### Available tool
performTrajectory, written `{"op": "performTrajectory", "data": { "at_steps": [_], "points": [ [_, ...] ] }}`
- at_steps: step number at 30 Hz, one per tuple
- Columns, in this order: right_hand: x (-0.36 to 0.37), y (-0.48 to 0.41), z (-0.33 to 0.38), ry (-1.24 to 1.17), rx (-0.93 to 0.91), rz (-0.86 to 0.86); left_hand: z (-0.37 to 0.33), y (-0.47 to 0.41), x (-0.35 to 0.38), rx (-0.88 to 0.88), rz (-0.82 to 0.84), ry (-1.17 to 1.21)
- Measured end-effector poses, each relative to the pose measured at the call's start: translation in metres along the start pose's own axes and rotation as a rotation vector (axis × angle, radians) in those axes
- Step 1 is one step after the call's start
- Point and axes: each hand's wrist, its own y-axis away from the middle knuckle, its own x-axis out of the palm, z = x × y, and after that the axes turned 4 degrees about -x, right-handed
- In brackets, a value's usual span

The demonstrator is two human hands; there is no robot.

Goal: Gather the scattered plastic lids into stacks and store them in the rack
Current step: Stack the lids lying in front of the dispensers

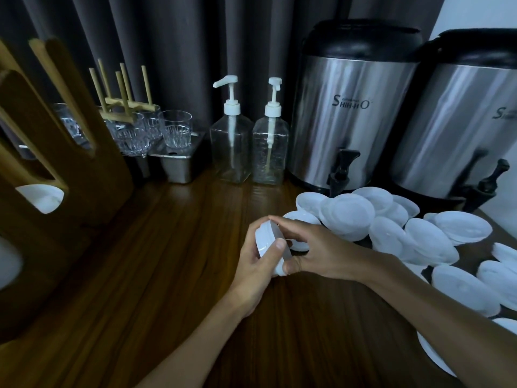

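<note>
A small stack of round white plastic lids (269, 243) is held on edge above the dark wooden table (167, 289), near its middle. The stack is gripped by the left hand (256, 268), with the thumb laid across the rim and the fingers curled behind it. It is also pinched by the right hand (317, 249), a fingertip being set on its upper edge and the thumb at its lower edge. Many more loose white plastic lids (391, 228) are scattered in overlapping heaps to the right, in front of two tall stainless-steel drink dispensers with black lids and taps (355, 116). A tall slotted wooden rack (84, 175) is seen at the left edge, and white lids (42, 198) are visible through its lower opening. Two clear square pump bottles with white pumps (234, 152) are stood against the dark curtain behind.
</note>
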Motion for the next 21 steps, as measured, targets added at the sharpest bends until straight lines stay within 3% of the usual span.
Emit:
{"op": "performTrajectory", "data": {
  "at_steps": [12,17,21],
  "points": [
    [-0.027,-0.006,-0.007,0.164,0.094,0.095,0.000,-0.001,-0.002,0.033,-0.020,0.016],
    [-0.043,-0.013,-0.016,0.654,0.212,0.044,0.000,-0.003,-0.002,0.028,-0.057,0.013],
    [-0.044,-0.022,-0.022,0.714,0.274,0.092,0.002,-0.004,-0.003,0.026,-0.063,0.026]
  ]
}}
